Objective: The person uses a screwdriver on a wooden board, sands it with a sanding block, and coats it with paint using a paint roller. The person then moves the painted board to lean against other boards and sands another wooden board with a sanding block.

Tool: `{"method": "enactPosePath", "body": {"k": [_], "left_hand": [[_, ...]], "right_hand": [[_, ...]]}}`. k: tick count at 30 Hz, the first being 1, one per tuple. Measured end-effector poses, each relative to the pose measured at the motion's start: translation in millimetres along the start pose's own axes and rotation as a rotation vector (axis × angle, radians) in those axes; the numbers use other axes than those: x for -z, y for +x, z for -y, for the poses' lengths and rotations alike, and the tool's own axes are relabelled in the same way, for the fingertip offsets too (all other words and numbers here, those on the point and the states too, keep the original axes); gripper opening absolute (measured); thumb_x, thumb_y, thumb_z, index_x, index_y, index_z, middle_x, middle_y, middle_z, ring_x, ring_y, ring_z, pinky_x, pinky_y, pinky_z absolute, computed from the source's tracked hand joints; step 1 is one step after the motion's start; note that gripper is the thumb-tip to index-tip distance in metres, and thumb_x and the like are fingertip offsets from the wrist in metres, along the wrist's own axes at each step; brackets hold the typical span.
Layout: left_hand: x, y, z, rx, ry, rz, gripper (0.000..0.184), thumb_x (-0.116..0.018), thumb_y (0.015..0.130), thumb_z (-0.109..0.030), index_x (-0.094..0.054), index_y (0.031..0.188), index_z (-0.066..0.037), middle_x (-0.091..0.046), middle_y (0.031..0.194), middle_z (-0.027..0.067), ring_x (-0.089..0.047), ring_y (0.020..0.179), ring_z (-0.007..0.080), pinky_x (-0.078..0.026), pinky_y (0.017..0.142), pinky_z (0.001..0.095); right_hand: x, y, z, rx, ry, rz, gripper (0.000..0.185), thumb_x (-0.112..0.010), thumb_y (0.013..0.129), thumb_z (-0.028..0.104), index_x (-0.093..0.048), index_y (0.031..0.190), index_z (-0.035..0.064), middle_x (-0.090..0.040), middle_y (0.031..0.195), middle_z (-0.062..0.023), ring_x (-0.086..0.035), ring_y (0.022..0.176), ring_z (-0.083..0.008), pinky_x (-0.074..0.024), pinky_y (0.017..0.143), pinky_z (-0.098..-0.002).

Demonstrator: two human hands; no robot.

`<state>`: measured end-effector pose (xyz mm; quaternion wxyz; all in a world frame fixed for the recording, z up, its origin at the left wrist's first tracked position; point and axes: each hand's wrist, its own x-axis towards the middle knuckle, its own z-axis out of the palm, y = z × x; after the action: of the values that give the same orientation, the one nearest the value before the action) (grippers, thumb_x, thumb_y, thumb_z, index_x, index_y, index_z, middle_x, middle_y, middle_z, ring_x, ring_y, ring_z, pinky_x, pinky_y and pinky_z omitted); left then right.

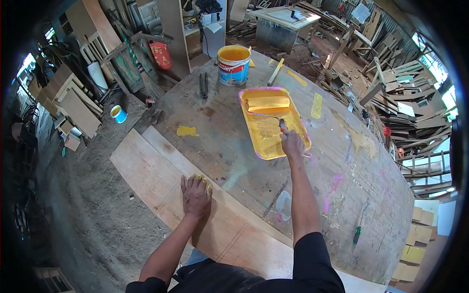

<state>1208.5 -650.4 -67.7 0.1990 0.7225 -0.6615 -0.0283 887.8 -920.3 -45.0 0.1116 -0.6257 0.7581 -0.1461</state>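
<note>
At a paint-stained worktable (342, 156): resting left hand (196, 198) on wooden panel (224, 229), with fingers loosely spread; toward far edge, 1 blue bucket (233, 71); then gripping a paint roller (267, 103) set inside yellow-coated tray (262, 137), with right hand (293, 143).

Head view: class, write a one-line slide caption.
Right hand holds a roller in a yellow-coated tray; left hand rests on a wooden board.

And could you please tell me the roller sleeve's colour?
The roller sleeve is yellow, clearest in the head view.
</note>
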Motion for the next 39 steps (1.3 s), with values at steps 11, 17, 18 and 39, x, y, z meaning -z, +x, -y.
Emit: {"method": "enactPosePath", "body": {"k": [11, 17, 18, 39], "left_hand": [[1, -1, 1, -0.036, 0.012, -0.003, 0.038, -0.066, 0.094, -0.027, -0.071, 0.120, 0.000, -0.065, 0.132, 0.0181, -0.051, 0.137, 0.0349, -0.021, 0.127, 0.0580], [4, -1, -1, -0.031, 0.032, 0.005, 0.036, -0.064, 0.095, -0.027, -0.071, 0.118, 0.000, -0.065, 0.132, 0.0180, -0.051, 0.137, 0.0344, -0.020, 0.127, 0.0585], [3, -2, 0, -0.033, 0.044, 0.009, 0.039, -0.063, 0.096, -0.030, -0.072, 0.119, -0.001, -0.065, 0.133, 0.0172, -0.051, 0.136, 0.0336, -0.020, 0.128, 0.0579], [-7, -4, 3, -0.028, 0.026, -0.025, 0.035, -0.065, 0.093, -0.029, -0.073, 0.116, -0.003, -0.066, 0.132, 0.0151, -0.052, 0.136, 0.0318, -0.020, 0.128, 0.0568]], "right_hand": [[65, -125, -63, 0.034, -0.075, -0.006, 0.048, -0.066, 0.096, 0.049, -0.069, 0.116, 0.0055, -0.074, 0.101, -0.0274, -0.072, 0.098, -0.0451, -0.0524, 0.081, -0.0562], [49, -143, -65, -0.039, -0.084, 0.058, 0.042, -0.065, 0.095, 0.031, -0.067, 0.130, 0.0082, -0.075, 0.100, -0.0265, -0.073, 0.096, -0.0462, -0.0550, 0.085, -0.0583], [33, -130, -67, -0.018, -0.090, 0.060, 0.043, -0.064, 0.095, 0.029, -0.065, 0.134, 0.0099, -0.075, 0.104, -0.0251, -0.072, 0.099, -0.0452, -0.0548, 0.087, -0.0567], [59, -82, -33, 0.136, -0.130, 0.029, 0.045, -0.056, 0.094, 0.016, -0.066, 0.137, 0.0183, -0.076, 0.103, -0.0204, -0.073, 0.100, -0.0403, -0.0550, 0.088, -0.0526]]}}
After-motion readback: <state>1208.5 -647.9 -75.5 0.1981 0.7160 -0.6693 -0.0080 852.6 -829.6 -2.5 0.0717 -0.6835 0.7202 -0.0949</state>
